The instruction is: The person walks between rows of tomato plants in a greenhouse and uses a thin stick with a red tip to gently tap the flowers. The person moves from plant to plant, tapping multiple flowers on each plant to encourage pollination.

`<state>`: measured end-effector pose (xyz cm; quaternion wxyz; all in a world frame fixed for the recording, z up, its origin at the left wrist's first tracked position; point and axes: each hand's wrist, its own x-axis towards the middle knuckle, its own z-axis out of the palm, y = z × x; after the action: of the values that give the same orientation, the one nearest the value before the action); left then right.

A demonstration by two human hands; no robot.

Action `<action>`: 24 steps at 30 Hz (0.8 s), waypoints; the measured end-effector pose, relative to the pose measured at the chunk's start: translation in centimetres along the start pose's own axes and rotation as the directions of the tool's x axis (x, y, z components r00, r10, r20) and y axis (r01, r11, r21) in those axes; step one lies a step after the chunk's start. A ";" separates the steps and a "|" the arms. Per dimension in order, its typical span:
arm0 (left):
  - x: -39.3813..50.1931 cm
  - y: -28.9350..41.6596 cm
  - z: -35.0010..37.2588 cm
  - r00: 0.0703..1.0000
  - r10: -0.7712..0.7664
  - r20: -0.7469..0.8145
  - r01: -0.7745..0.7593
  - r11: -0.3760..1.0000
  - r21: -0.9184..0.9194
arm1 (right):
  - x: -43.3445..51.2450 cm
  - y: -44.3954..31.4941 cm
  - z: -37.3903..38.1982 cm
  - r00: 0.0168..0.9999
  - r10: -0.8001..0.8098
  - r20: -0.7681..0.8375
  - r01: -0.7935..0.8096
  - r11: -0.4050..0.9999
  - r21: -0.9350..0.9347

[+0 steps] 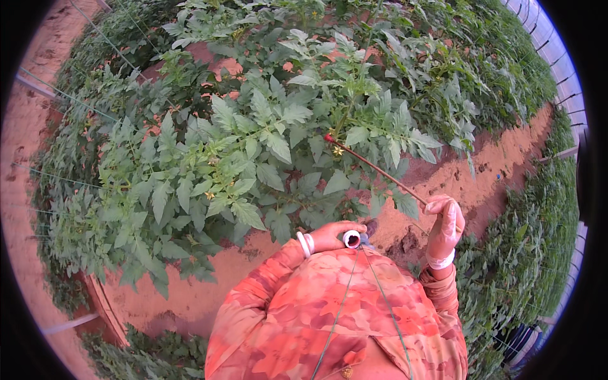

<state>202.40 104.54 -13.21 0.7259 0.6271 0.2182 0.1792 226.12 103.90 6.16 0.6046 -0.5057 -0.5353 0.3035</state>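
My right hand (444, 221), in a thin see-through glove, grips the lower end of a slender brown stick (380, 172). The stick's red tip (328, 137) touches or lies close to a stem beside a yellow tomato flower (337, 150). At my waist my left hand (330, 236) is curled around a small white-rimmed bottle (351, 239), its round mouth facing up and dark red inside. White bands circle my left wrist. Leafy tomato plants (266, 137) spread in front of me, with more small yellow flowers among the leaves.
Green strings (71, 99) run up among the plants at the left. A sandy path (237, 270) passes under me, with another plant row (532, 237) at the right. Translucent sheeting with dark ribs (560, 57) lines the right edge. Green cords (336, 318) hang over my patterned clothing.
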 end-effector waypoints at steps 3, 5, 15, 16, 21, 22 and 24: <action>0.2 0.5 -0.2 0.998 0.055 0.024 -0.055 0.999 0.002 | -0.4 -1.7 -3.0 0.967 0.137 -0.217 -0.081 0.965 0.248; 0.5 0.7 -0.2 0.995 0.097 0.027 -0.097 0.995 0.022 | 0.0 -2.6 -5.7 0.953 0.081 -0.293 0.022 0.942 0.334; 2.5 0.8 0.6 0.999 -0.038 -0.004 0.038 0.996 -0.085 | 6.7 1.6 -13.2 0.864 -0.109 -0.491 0.111 0.993 -0.026; 2.9 0.8 0.7 0.999 -0.040 -0.004 0.040 0.996 -0.075 | 7.8 2.5 -13.2 0.875 -0.104 -0.472 0.078 0.994 -0.075; 4.6 0.7 1.2 1.000 -0.002 0.000 0.002 1.000 -0.016 | 12.6 6.6 -12.1 0.904 -0.146 -0.402 0.069 0.977 -0.199; 4.8 0.7 1.4 1.000 -0.001 -0.003 0.001 1.000 -0.024 | 13.1 7.1 -12.1 0.903 -0.134 -0.409 0.055 0.978 -0.200; 5.2 0.6 1.7 0.999 -0.034 -0.005 0.033 0.998 -0.057 | 14.1 7.9 -12.2 0.904 -0.153 -0.400 0.064 0.971 -0.229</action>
<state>207.70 106.01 -12.90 0.7459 0.6018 0.2256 0.1751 242.58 115.60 4.60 0.6636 -0.5888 -0.4512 0.0966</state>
